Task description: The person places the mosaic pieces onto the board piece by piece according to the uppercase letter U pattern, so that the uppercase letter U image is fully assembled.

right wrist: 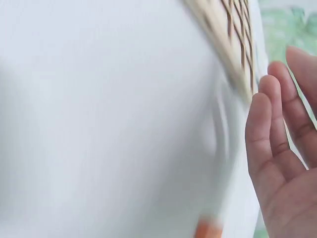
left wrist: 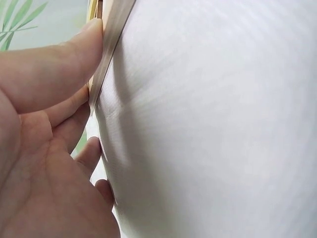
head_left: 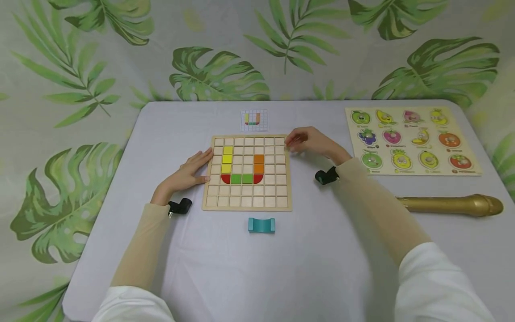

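Note:
A wooden grid board (head_left: 248, 202) lies on the table with coloured tiles forming a U. Three yellow tiles (head_left: 227, 158) make its left side, two green tiles (head_left: 242, 179) the bottom, two orange tiles (head_left: 259, 163) the right side; a rounded red tile (head_left: 226, 179) sits at each lower corner. My left hand (head_left: 186, 175) rests against the board's left edge, thumb and fingers extended. By the upper right corner hovers my right hand (head_left: 311, 142); in the right wrist view its fingers (right wrist: 258, 119) are loosely bent, thumb apart, nothing visible between them.
Behind the board lies a pattern card (head_left: 254, 120) showing the same U. A teal holder (head_left: 261, 225) stands in front. To the right are a fruit puzzle board (head_left: 414, 170) and a golden rod (head_left: 450, 204). A blurred orange patch (right wrist: 208, 229) shows low in the right wrist view.

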### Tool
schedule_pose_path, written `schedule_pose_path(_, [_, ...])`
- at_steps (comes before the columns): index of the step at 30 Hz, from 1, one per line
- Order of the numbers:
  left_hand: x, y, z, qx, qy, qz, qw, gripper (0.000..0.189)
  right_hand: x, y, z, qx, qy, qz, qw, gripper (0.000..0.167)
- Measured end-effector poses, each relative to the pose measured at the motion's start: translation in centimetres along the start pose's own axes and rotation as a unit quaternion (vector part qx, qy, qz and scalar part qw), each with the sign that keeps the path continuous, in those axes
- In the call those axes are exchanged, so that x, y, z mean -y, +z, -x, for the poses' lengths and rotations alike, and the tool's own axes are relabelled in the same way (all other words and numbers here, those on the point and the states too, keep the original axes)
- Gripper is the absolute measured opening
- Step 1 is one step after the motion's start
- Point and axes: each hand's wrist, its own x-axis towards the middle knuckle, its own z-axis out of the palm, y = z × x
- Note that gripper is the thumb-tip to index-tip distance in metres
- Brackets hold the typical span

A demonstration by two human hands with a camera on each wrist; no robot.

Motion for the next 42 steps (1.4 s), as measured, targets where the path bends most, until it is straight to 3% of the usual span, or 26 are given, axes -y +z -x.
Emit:
schedule_pose_path(7, [0.1,0.0,0.1,0.002,-0.002,0.003,1.0000,0.075,-2.0,-4.1,2.1,-0.025,0.027,-0.002,0.9993,0.025])
schedule_pose_path(15, [0.3,0.0,0.2,0.002,-0.004,0.002,1.0000,0.076,-3.4,-6.1,3.9,-0.044,0.054,0.036,0.9969,0.028])
schedule_pose_path(30, [0.2,0.0,0.2,-0.003,0.002,0.005,1.0000,0.076,-3.3,-5.1,3.5,-0.051,0.083,0.126,0.9872,0.025])
schedule_pose_path(36, [0.1,0.0,0.2,-0.003,0.002,0.003,1.0000,0.076,-3.2,-5.3,3.4,-0.041,0.066,0.113,0.9906,0.022])
schedule_pose_path(42, [0.0,0.0,0.2,-0.004,0.003,0.002,1.0000,0.076,-2.6,-4.7,2.7,-0.037,0.067,0.062,0.9951,0.021])
